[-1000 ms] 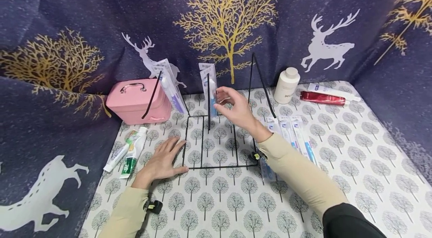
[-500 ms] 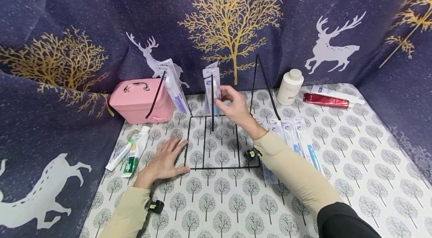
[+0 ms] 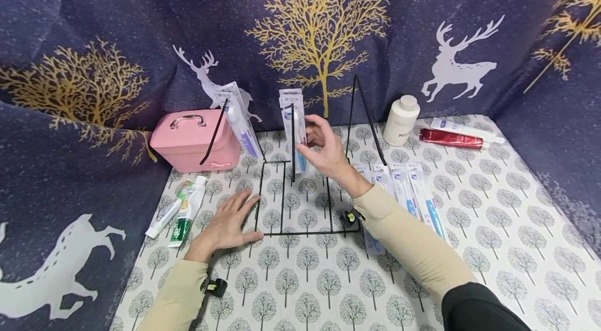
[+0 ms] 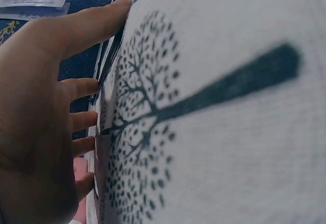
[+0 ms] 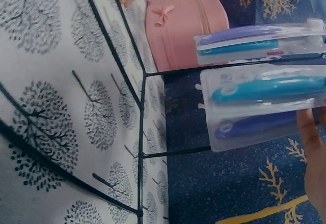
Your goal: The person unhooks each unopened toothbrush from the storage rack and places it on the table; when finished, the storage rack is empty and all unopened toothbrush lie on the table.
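Packaged toothbrushes (image 3: 288, 119) hang on the middle prong of a black wire rack (image 3: 305, 233). My right hand (image 3: 327, 151) holds the front pack by its right side, thumb toward me and the other fingers curled. In the right wrist view, a blue-handled toothbrush pack (image 5: 270, 89) overlaps a purple-handled one (image 5: 254, 127), and the fingers (image 5: 305, 124) reach the packs' edge. My left hand (image 3: 228, 221) rests spread on the cloth with fingertips at the rack's left base wire. More toothbrush packs (image 3: 241, 130) hang on the left prong.
A pink case (image 3: 192, 145) stands behind the rack's left side, with toothpaste tubes (image 3: 187, 213) in front of it. Several toothbrush packs (image 3: 418, 190) lie to the right under my forearm. A white bottle (image 3: 401, 121) and a red tube (image 3: 451, 139) stand and lie at the back right.
The right hand and the front toothbrush pack shifted slightly along the middle prong, and the pack's blue lower end now shows beneath the thumb. The left hand stayed in place.
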`<state>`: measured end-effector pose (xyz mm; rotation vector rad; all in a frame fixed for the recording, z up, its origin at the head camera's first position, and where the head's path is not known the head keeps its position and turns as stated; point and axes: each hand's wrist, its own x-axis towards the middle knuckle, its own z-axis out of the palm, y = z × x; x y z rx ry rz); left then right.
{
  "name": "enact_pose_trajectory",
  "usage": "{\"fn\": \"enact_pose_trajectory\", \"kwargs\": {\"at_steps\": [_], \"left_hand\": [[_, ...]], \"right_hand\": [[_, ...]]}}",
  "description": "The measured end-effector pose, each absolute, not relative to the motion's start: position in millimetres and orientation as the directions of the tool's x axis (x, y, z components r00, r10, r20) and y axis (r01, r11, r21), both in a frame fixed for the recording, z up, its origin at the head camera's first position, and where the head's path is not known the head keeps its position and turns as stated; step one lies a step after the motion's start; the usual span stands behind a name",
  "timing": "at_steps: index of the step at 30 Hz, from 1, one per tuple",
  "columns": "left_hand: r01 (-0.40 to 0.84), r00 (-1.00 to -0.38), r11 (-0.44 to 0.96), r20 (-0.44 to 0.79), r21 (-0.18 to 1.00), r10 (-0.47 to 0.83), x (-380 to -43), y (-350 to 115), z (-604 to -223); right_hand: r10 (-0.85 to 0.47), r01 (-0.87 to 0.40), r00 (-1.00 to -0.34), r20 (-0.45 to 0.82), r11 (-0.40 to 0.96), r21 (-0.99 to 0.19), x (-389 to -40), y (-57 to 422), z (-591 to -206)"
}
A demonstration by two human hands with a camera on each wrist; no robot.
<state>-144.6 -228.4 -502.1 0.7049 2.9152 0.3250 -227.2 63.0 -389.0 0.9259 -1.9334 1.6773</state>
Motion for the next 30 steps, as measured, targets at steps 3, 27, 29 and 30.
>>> {"fn": "enact_pose_trajectory", "kwargs": {"at_steps": [3, 27, 29, 30], "left_hand": [[0.437, -0.882, 0.867, -0.072, 0.24, 0.465, -144.6, -228.4, -502.4], [0.446, -0.88, 0.861, -0.059, 0.245, 0.472, -145.1, -227.6, -503.9], [0.448, -0.879, 0.86, -0.056, 0.242, 0.474, -145.2, -228.3, -503.9], [0.45, -0.878, 0.86, -0.055, 0.241, 0.475, -145.2, -228.6, -503.6]], "right_hand": [[-0.208, -0.747, -0.657, 0.725, 0.043, -0.664, -225.6, 63.5, -390.0], [-0.256, -0.854, -0.515, 0.818, 0.07, -0.516, -204.7, 66.4, -387.5], [-0.261, -0.859, -0.505, 0.823, 0.059, -0.508, -200.9, 66.3, -387.0], [-0.265, -0.861, -0.5, 0.825, 0.048, -0.506, -199.1, 66.4, -386.9]]}}
